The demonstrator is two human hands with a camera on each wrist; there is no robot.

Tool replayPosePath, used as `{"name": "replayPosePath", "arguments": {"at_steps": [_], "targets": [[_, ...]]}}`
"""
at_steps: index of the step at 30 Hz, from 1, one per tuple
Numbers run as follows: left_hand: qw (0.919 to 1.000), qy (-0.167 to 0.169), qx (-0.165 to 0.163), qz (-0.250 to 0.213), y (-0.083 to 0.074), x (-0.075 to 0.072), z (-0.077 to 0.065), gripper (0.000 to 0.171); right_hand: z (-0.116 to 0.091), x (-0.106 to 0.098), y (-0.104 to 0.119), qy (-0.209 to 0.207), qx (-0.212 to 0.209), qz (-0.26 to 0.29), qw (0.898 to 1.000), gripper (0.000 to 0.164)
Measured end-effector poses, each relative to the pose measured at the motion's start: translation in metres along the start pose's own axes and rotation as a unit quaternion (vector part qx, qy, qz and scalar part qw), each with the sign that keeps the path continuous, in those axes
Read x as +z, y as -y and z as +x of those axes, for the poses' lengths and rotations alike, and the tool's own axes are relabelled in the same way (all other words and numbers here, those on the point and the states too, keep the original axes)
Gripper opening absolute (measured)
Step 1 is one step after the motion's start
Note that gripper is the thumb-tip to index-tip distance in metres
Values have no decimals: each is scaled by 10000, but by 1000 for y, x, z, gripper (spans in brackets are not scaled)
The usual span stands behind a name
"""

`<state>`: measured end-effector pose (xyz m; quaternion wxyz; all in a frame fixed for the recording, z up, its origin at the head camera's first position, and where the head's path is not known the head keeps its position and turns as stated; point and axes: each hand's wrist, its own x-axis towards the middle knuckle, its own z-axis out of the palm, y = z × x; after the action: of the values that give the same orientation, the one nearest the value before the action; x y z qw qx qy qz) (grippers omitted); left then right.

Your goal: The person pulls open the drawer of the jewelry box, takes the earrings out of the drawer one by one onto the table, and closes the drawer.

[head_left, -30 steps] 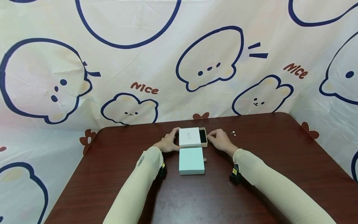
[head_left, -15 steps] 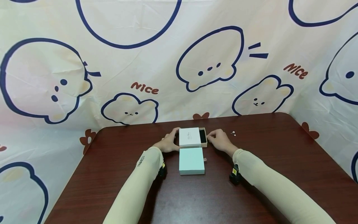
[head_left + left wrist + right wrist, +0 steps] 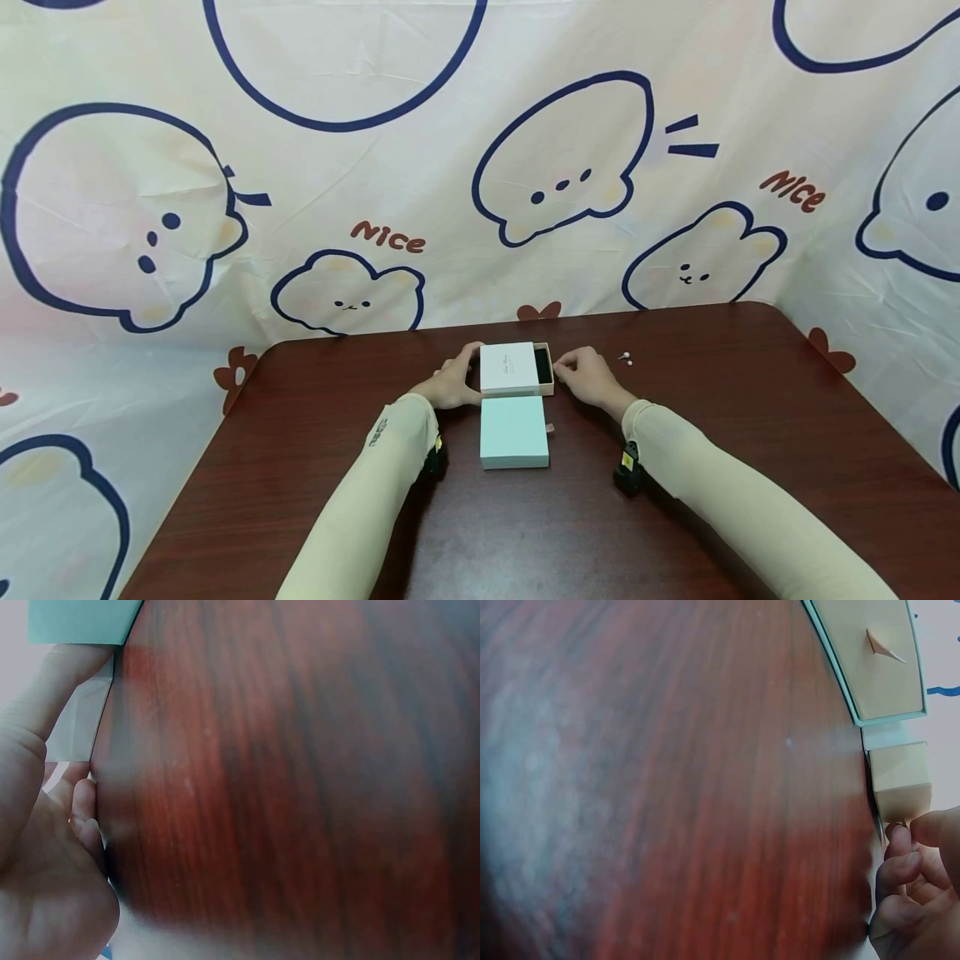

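A white slide-out box (image 3: 507, 368) with small lettering lies toward the far side of the table. My left hand (image 3: 450, 385) grips its left side, thumb along the near edge and fingers around the far corner. Out of the right end sticks a cream drawer (image 3: 904, 801), its dark lining (image 3: 543, 365) partly showing. My right hand (image 3: 590, 377) pinches at the drawer's outer end with thumb and index finger; the fingertips mostly hide what is between them. A mint-green box (image 3: 514, 432) sits right in front of the white one, with a ribbon tab (image 3: 881, 645) on its right end.
Two tiny white bead-like pieces (image 3: 625, 356) lie on the brown table (image 3: 480, 533) to the right of my right hand. Behind the table's far edge hangs a cloth (image 3: 450, 167) printed with cartoon bears.
The drawer's outer end has shifted very slightly left into the white box, and my right hand has moved left with it. My left hand and the mint-green box stay in place.
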<state>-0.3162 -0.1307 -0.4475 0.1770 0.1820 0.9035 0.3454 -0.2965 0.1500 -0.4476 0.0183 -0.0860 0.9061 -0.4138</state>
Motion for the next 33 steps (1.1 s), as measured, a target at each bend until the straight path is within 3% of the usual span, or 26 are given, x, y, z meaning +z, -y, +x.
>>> {"name": "replayPosePath", "arguments": {"at_steps": [24, 33], "targets": [[10000, 21, -2, -74, 2, 0, 3, 100, -2, -1, 5, 71, -104, 105, 9999, 25], [10000, 35, 7, -83, -2, -1, -2, 100, -2, 1, 5, 64, -167, 105, 9998, 25]]}}
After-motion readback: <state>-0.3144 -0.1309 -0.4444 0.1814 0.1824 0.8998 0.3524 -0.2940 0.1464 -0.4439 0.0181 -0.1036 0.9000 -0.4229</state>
